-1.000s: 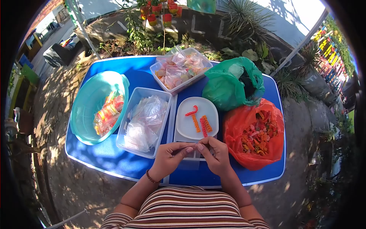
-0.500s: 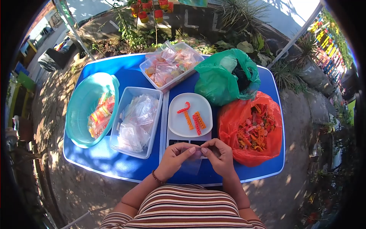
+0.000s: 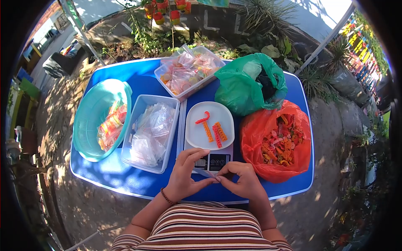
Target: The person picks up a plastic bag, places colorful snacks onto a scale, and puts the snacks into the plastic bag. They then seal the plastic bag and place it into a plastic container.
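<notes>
My right hand point(image 3: 243, 180) pinches the edge of a small clear plastic bag point(image 3: 206, 172) between thumb and fingertips, just in front of a kitchen scale point(image 3: 226, 155). With its fingers stretched apart from the thumb, my left hand point(image 3: 183, 175) is beside the bag. The left thumb tip reaches the bag near the right fingertips, and the other fingers extend over the scale's left side. On the scale's white plate point(image 3: 192, 136) lie several ridged snack strips point(image 3: 217, 134), orange and red. The bag is thin and hard to make out.
Left stand a teal basin point(image 3: 79, 125) with filled packets and a clear container point(image 3: 125, 161) of empty plastic bags. Behind is another container point(image 3: 185, 96) of filled packets. A green bag point(image 3: 234, 92) and a red bag point(image 3: 255, 163) of snack strips sit right on the blue table point(image 3: 100, 178).
My left hand has opened from its pinch, its fingers spreading up and away from the thumb. The right hand keeps its pinch and has turned slightly lower. The scale's panel is more exposed.
</notes>
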The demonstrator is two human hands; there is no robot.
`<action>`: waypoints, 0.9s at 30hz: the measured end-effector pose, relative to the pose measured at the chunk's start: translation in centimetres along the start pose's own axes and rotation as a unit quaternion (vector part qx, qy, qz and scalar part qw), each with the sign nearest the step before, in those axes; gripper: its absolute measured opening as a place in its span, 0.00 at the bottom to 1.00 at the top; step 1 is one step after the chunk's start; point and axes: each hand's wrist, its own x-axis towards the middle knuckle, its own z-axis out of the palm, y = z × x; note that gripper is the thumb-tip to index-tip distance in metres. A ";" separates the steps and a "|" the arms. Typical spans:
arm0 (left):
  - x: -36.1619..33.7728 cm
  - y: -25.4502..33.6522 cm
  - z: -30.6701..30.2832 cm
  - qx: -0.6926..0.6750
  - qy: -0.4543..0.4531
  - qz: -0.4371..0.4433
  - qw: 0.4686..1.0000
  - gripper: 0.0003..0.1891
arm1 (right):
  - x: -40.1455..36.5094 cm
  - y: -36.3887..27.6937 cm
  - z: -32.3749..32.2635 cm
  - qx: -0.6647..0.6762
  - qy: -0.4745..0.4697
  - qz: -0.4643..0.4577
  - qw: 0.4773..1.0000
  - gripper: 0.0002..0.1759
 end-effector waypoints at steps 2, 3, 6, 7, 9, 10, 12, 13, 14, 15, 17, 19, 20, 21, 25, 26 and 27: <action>-0.5 0.3 0.0 0.022 0.089 -0.010 0.996 0.28 | -0.1 0.1 0.6 0.035 0.048 -0.002 0.998 0.04; -1.1 0.2 0.0 -0.021 0.054 -0.044 0.997 0.25 | 0.0 0.2 0.9 0.027 0.065 -0.014 0.997 0.05; -2.2 0.1 -0.1 -0.131 -0.030 -0.132 0.982 0.17 | 0.3 0.3 1.9 -0.004 0.087 -0.049 0.995 0.06; -1.9 0.6 -0.1 -0.155 -0.041 -0.153 0.975 0.15 | 0.4 0.3 2.0 -0.018 0.075 -0.061 0.995 0.07; -2.0 0.7 0.2 -0.214 -0.053 -0.199 0.955 0.14 | 0.4 0.4 2.0 -0.030 0.049 -0.075 0.996 0.08; -2.4 0.4 0.6 -0.250 -0.055 -0.222 0.941 0.13 | 0.5 0.5 1.9 -0.027 0.036 -0.078 0.996 0.09; -2.6 0.3 0.7 -0.261 -0.058 -0.241 0.933 0.12 | 0.4 0.6 1.4 -0.004 0.018 -0.059 0.998 0.09; -2.5 0.3 0.5 -0.236 -0.059 -0.237 0.941 0.11 | 0.2 0.6 1.0 0.017 0.013 -0.038 0.999 0.09; -2.5 0.3 0.3 -0.211 -0.060 -0.232 0.948 0.10 | 0.2 0.6 0.8 0.038 0.008 -0.018 0.999 0.09; -2.6 0.3 0.1 -0.189 -0.079 -0.227 0.952 0.09 | 0.1 0.4 0.9 -0.009 0.041 -0.023 0.999 0.08; -2.8 0.2 -0.4 -0.145 -0.117 -0.214 0.959 0.10 | 0.2 0.2 1.2 -0.102 0.107 -0.033 0.988 0.07; -2.5 0.6 -0.2 -0.013 -0.083 -0.122 0.989 0.13 | 0.2 0.0 2.1 -0.087 0.125 -0.043 0.987 0.06; -2.2 0.8 -0.2 0.053 -0.064 -0.074 0.994 0.14 | 0.2 0.0 2.4 -0.079 0.134 -0.049 0.987 0.06; -1.8 1.0 -0.1 0.017 -0.055 -0.067 0.996 0.19 | 0.2 0.1 2.3 -0.076 0.106 -0.063 0.989 0.06; -0.9 1.3 -1.1 -0.073 -0.171 -0.087 0.979 0.36 | 0.2 0.3 1.7 -0.105 0.033 -0.110 0.988 0.07; -0.9 1.2 -1.5 -0.082 -0.236 -0.103 0.963 0.40 | 0.3 0.2 1.5 -0.122 0.024 -0.120 0.985 0.08; -1.0 1.1 -1.5 -0.055 -0.243 -0.093 0.964 0.41 | 0.4 0.2 1.2 -0.129 0.017 -0.124 0.984 0.08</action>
